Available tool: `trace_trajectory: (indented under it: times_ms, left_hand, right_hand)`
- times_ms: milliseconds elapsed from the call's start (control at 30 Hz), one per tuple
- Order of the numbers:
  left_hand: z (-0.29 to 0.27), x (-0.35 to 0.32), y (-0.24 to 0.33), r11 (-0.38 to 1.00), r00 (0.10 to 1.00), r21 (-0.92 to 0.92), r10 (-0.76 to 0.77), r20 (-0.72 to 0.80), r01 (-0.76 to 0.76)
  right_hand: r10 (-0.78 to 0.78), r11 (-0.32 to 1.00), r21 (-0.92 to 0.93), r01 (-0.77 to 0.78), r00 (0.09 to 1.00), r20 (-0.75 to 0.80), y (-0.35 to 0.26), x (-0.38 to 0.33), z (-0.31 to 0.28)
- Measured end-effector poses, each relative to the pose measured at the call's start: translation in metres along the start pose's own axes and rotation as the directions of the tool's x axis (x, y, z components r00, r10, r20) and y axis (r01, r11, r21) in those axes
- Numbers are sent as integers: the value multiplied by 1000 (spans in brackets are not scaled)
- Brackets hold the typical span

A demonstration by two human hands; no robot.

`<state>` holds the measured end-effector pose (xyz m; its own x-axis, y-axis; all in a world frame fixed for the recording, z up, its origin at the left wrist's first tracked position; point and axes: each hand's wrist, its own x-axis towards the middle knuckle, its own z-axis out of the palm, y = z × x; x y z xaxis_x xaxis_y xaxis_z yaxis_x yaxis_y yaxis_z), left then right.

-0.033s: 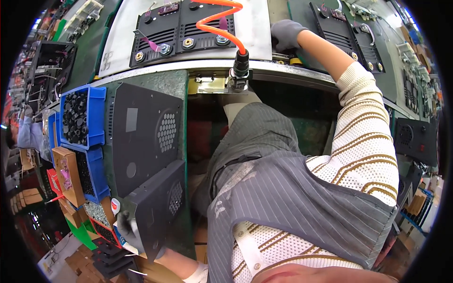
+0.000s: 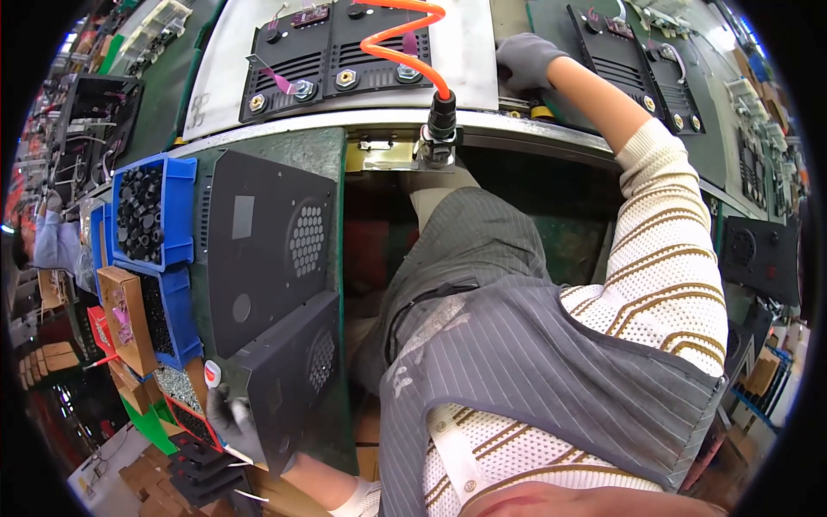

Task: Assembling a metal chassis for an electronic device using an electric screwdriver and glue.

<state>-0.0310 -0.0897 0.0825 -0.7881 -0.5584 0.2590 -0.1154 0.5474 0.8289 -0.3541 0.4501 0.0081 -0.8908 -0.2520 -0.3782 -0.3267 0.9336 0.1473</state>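
Observation:
My left hand (image 2: 227, 417), in a grey glove, is at the left edge of the nearer dark metal panel (image 2: 293, 379). That panel hides part of the hand and wrist. Its visible fingers are bent together beside the red bin of small black parts (image 2: 191, 420); anything between them is too small or hidden to make out. A second dark panel (image 2: 267, 250) with a honeycomb vent stands just beyond. My right hand (image 2: 527, 62), also gloved, is curled at the white board's right edge, near the bench rail. What lies inside its fingers is hidden.
Blue bins of black parts (image 2: 139, 214) line the left side, next to a cardboard box (image 2: 126, 319). An orange coiled hose (image 2: 401, 39) hangs over black slotted plates (image 2: 332, 60) on the white board (image 2: 461, 77). More slotted plates (image 2: 633, 60) lie at right.
My left hand has shifted slightly up and left by the panel's edge, and its fingers have changed position. The right hand has turned a little, staying in nearly the same place.

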Motion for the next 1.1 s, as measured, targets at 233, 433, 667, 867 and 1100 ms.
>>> trace_trajectory:
  times_ms: [233, 433, 667, 867, 1100]
  left_hand:
    - [-1, 40, 96, 992, 992, 4, 130, -1, -130]
    - [87, 52, 213, 980, 811, -83, 196, 551, -180]
    - [124, 73, 207, 851, 680, -270, 522, 515, -450]
    - [96, 74, 223, 974, 728, -166, 0, 685, 156]
    - [75, 93, 200, 989, 790, -92, -36, 612, 116]
  right_hand:
    - [230, 762, 572, 302, 701, -675, -9, -64, -49]
    - [-91, 280, 378, 882, 416, -905, -135, -120, -120]
    - [-81, -60, 362, 930, 357, -931, -220, -119, -154]
    - [-167, -633, 568, 526, 624, -764, -231, -89, -145]
    - [-217, -477, 503, 721, 458, -862, -217, -84, -142]
